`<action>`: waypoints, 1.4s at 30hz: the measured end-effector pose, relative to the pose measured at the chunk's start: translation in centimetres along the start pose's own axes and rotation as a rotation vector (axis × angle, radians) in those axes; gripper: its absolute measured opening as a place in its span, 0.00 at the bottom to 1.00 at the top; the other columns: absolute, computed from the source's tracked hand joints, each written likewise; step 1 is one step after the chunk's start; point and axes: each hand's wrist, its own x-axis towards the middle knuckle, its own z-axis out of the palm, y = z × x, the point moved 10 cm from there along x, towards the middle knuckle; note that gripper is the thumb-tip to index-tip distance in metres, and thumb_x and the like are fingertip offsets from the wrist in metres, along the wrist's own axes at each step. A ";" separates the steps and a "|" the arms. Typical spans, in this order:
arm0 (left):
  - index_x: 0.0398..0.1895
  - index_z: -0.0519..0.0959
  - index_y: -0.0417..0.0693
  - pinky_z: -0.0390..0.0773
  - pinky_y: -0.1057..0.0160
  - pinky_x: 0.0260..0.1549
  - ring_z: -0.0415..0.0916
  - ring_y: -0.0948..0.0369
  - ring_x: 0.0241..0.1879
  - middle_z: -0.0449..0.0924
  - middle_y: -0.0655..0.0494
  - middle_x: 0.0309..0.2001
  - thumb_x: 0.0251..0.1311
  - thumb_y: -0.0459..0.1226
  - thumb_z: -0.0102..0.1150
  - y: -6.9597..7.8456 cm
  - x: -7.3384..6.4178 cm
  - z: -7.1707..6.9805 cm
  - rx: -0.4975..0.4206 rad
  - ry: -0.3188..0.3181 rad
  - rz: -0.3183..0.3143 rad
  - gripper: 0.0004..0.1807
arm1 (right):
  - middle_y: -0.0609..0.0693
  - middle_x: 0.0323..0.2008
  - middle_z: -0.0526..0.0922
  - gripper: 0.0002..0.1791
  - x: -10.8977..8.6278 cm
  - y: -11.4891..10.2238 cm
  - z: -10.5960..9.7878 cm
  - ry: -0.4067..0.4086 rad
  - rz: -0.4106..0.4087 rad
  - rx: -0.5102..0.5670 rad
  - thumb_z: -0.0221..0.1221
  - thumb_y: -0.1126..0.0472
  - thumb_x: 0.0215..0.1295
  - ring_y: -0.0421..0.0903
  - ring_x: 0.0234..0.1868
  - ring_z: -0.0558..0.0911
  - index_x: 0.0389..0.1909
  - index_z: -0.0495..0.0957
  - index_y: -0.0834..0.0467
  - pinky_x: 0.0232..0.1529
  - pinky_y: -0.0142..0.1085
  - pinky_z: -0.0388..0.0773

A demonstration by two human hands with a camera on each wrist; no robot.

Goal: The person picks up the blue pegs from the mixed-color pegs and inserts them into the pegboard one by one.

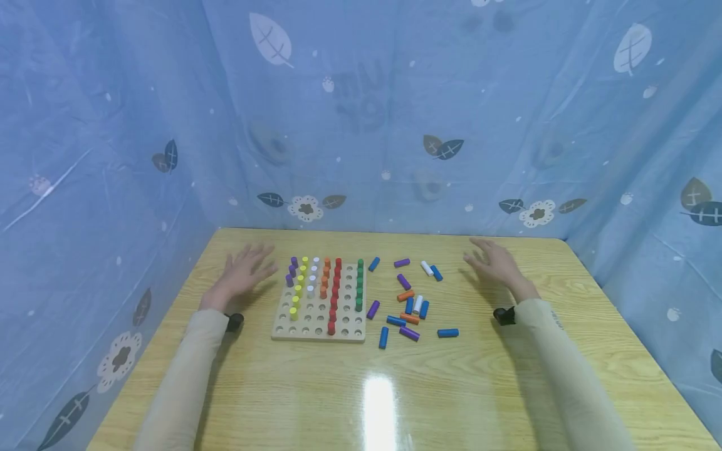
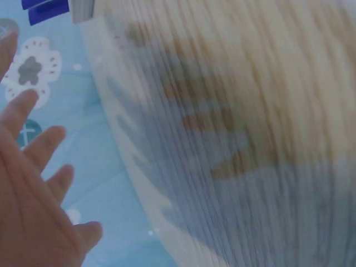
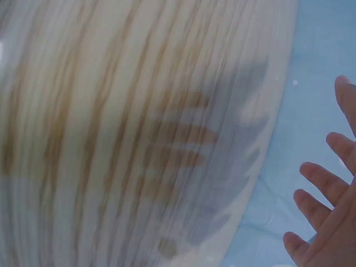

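Note:
A wooden pegboard [image 1: 316,336] lies left of the middle of the table. Upright pegs in purple, yellow, white, orange, red and green stand in its columns; the column between red and green shows bare holes. My left hand [image 1: 241,273] is held spread just left of the board, with nothing in it. On the far side of the loose pegs, my right hand [image 1: 496,263] is also spread and holds nothing. Between board and right hand lie scattered pegs, among them a blue peg [image 1: 448,333], a purple peg [image 1: 409,334], an orange peg [image 1: 405,295] and a white peg [image 1: 427,268].
The wood-grain table [image 1: 462,394] reaches back to a blue patterned curtain [image 1: 361,125], which also hangs along both sides. A dark wrist camera [image 1: 234,322] sits at the left wrist, another camera [image 1: 504,316] at the right. Light glares on the near tabletop.

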 end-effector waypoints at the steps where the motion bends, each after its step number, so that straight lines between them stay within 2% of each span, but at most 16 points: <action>1: 0.73 0.49 0.57 0.17 0.35 0.60 0.28 0.43 0.71 0.39 0.45 0.74 0.66 0.56 0.43 0.1 -0.1 0.2 -0.005 -0.019 -0.002 0.36 | 0.67 0.66 0.60 0.34 0.0 -0.2 0.1 -0.007 -0.003 0.007 0.52 0.49 0.66 0.68 0.64 0.59 0.67 0.58 0.63 0.62 0.65 0.51; 6: 0.73 0.50 0.55 0.25 0.31 0.61 0.33 0.40 0.71 0.39 0.43 0.73 0.66 0.55 0.44 0.6 -0.5 1.0 -0.028 -0.083 -0.006 0.35 | 0.66 0.66 0.61 0.33 0.1 -1.1 1.1 -0.060 -0.005 0.037 0.52 0.51 0.67 0.67 0.65 0.60 0.68 0.57 0.63 0.63 0.63 0.54; 11: 0.72 0.51 0.52 0.28 0.30 0.60 0.34 0.38 0.70 0.38 0.41 0.73 0.66 0.54 0.44 0.8 -0.9 1.6 -0.063 -0.106 0.002 0.36 | 0.65 0.66 0.61 0.33 0.2 -1.7 1.7 -0.106 0.004 0.055 0.51 0.49 0.67 0.66 0.65 0.60 0.68 0.58 0.61 0.63 0.63 0.54; 16: 0.72 0.52 0.49 0.28 0.29 0.59 0.34 0.36 0.70 0.40 0.39 0.72 0.65 0.53 0.46 1.1 -1.6 2.0 -0.108 -0.122 0.010 0.36 | 0.66 0.64 0.63 0.31 0.3 -2.9 2.1 -0.125 -0.031 0.092 0.51 0.50 0.68 0.65 0.62 0.64 0.67 0.60 0.62 0.60 0.62 0.60; 23: 0.72 0.51 0.50 0.27 0.29 0.59 0.31 0.36 0.69 0.40 0.37 0.72 0.63 0.55 0.48 1.2 -2.0 2.9 -0.143 -0.153 0.011 0.38 | 0.66 0.52 0.73 0.29 0.3 -3.7 2.9 -0.154 -0.047 0.144 0.54 0.51 0.66 0.61 0.50 0.75 0.63 0.65 0.63 0.50 0.55 0.74; 28: 0.72 0.51 0.51 0.27 0.29 0.59 0.29 0.36 0.70 0.40 0.38 0.72 0.61 0.56 0.50 1.4 -2.0 3.4 -0.145 -0.168 0.012 0.40 | 0.63 0.48 0.75 0.28 0.6 -4.0 3.9 -0.185 -0.049 0.152 0.55 0.52 0.66 0.58 0.46 0.77 0.62 0.67 0.62 0.48 0.51 0.76; 34: 0.72 0.51 0.50 0.26 0.29 0.59 0.27 0.35 0.69 0.39 0.36 0.72 0.61 0.56 0.51 1.7 -2.0 3.8 -0.149 -0.188 0.003 0.41 | 0.62 0.45 0.77 0.27 0.8 -4.7 4.3 -0.191 -0.093 0.169 0.56 0.55 0.65 0.56 0.44 0.78 0.62 0.67 0.63 0.45 0.50 0.77; 42: 0.73 0.49 0.55 0.24 0.32 0.60 0.26 0.37 0.70 0.38 0.38 0.73 0.59 0.57 0.52 1.5 -2.2 4.6 -0.188 -0.200 -0.037 0.42 | 0.58 0.41 0.78 0.26 0.6 -5.8 5.1 -0.230 -0.137 0.180 0.56 0.56 0.65 0.51 0.40 0.78 0.60 0.69 0.64 0.41 0.44 0.77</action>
